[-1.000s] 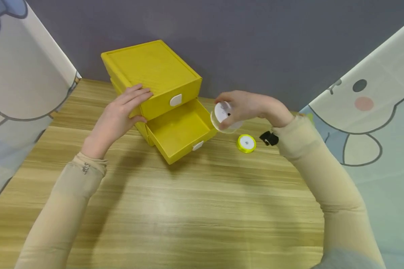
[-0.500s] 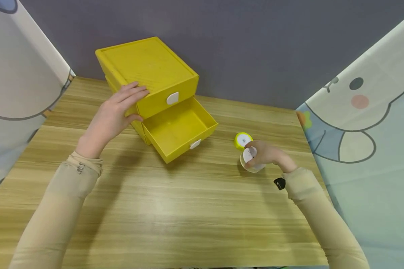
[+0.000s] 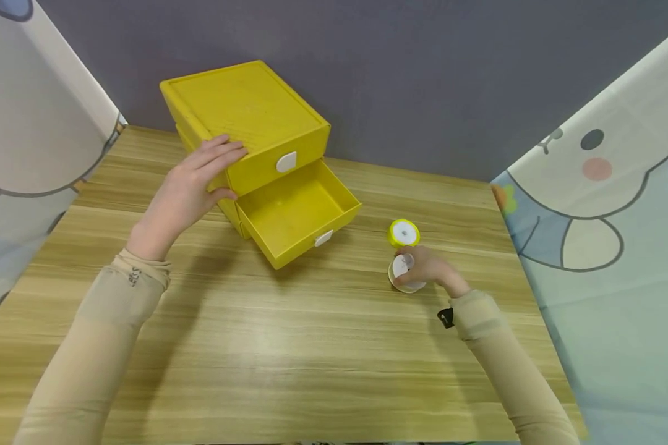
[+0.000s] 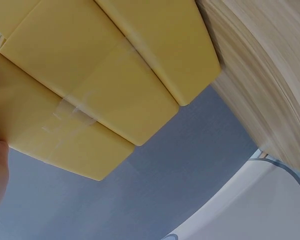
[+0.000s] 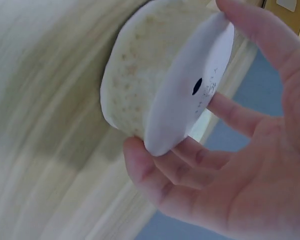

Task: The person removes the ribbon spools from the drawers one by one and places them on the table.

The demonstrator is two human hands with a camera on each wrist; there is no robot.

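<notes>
no readable writing | your right hand (image 3: 431, 272) pinches white spool (image 5: 160, 95) on table (image 3: 312, 346) | your left hand (image 3: 186, 191) lies flat, fingers straight, on yellow drawer box (image 3: 245, 111)

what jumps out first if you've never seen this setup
The bright yellow drawer box stands at the back of the wooden table, its lower drawer pulled open and bare inside. The left hand rests on the box's front corner. To the right, the right hand holds a white ribbon spool on the tabletop, just in front of a yellow ribbon spool.
</notes>
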